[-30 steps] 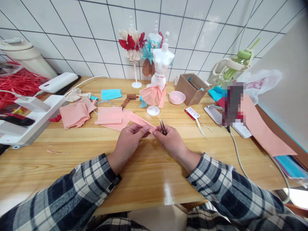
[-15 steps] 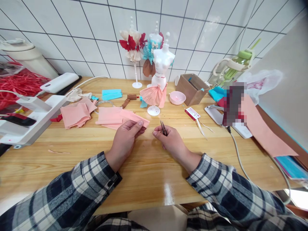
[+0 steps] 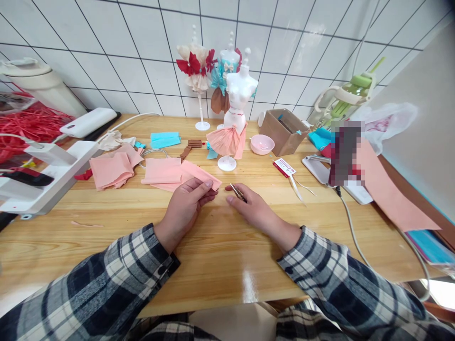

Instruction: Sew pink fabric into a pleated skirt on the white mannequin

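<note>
Left hand: the person's left hand (image 3: pixel 185 201) has its grip closed, thumb and fingers pinching the pink strip near its end.
Pink strip: the soft strip (image 3: pixel 199 173) lies above the table (image 3: pixel 213 265) at the left fingers and runs back toward the folded pink cloth (image 3: pixel 161 170); whether the two are one piece, I cannot tell.
Long axis: slanting, from far left to near right, with its free end poking just past the left fingertips toward the right hand.
Right hand: the right hand (image 3: pixel 258 208) cradles a small metal tool (image 3: pixel 237 192) in its grip, thumb tip and forefinger parted with nothing clear between them.
Metal tool: slim and pointed, tip facing away and to the left; its exact kind is hard to tell.
Gap: the strip's end lies just left of the right fingertips and the tool's tip, near but not touching; the left hand is nearer, being on it.
Dress form: the white form (image 3: pixel 242 90) stands upright beyond both hands, a pink skirt (image 3: pixel 226 140) around its lower part.
Pink bowl: beside the form's right (image 3: pixel 262 144), next to a cardboard box (image 3: pixel 287 137).
</note>
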Demonstrator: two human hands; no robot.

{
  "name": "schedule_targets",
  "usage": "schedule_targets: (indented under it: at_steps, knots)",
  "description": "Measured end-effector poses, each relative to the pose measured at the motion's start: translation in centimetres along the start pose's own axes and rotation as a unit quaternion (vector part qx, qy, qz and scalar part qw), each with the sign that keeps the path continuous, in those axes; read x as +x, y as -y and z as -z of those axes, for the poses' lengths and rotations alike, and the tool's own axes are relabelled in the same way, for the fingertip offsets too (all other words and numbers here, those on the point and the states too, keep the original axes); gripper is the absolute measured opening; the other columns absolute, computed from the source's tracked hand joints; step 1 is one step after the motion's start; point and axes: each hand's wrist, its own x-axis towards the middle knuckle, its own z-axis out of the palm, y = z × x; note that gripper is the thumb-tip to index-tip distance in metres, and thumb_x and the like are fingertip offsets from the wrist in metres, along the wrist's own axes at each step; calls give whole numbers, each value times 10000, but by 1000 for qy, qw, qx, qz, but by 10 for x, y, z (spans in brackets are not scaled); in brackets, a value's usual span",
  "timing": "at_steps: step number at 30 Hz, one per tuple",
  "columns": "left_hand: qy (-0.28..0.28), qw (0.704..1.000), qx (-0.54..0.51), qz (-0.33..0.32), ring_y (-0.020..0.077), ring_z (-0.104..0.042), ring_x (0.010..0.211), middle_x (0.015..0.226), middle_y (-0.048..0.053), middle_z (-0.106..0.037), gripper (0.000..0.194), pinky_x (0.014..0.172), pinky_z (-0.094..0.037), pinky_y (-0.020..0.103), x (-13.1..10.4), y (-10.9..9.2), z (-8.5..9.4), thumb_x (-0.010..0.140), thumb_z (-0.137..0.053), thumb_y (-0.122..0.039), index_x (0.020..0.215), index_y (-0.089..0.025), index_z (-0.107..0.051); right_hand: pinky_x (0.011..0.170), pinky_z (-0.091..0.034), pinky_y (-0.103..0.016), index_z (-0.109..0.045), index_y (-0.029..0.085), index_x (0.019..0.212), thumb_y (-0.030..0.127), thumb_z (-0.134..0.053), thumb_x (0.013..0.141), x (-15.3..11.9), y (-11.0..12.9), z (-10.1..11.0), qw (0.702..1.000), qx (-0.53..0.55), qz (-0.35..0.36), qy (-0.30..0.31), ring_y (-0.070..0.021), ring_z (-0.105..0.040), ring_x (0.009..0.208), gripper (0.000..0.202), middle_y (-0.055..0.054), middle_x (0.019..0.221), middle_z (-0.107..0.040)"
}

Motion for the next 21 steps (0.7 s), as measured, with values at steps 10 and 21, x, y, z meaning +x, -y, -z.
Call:
schedule_targets:
  at_steps: [10, 21]
  knots:
    - [13, 1000, 15, -1, 101, -608, 710, 725, -7, -668, 206, 718, -499, 216, -2, -2, -3, 659, -828, -309, 733, -159, -710, 671, -375, -258, -565, 212, 825, 484, -258, 1005, -2, -7, -6, 993, -85, 70, 38, -126, -496, 653, 448, 27, 674, -526]
    - [9, 999, 35, -4, 115, -618, 717, 732, 1, -684, 247, 739, -504, 236, -2, -1, -5, 650, -835, -354, 749, -163, -714, 636, -358, -239, -549, 206, 795, 484, -363, 979, -1, -4, -6, 993, -92, 74, 31, -117, -497, 633, 381, 30, 679, -553]
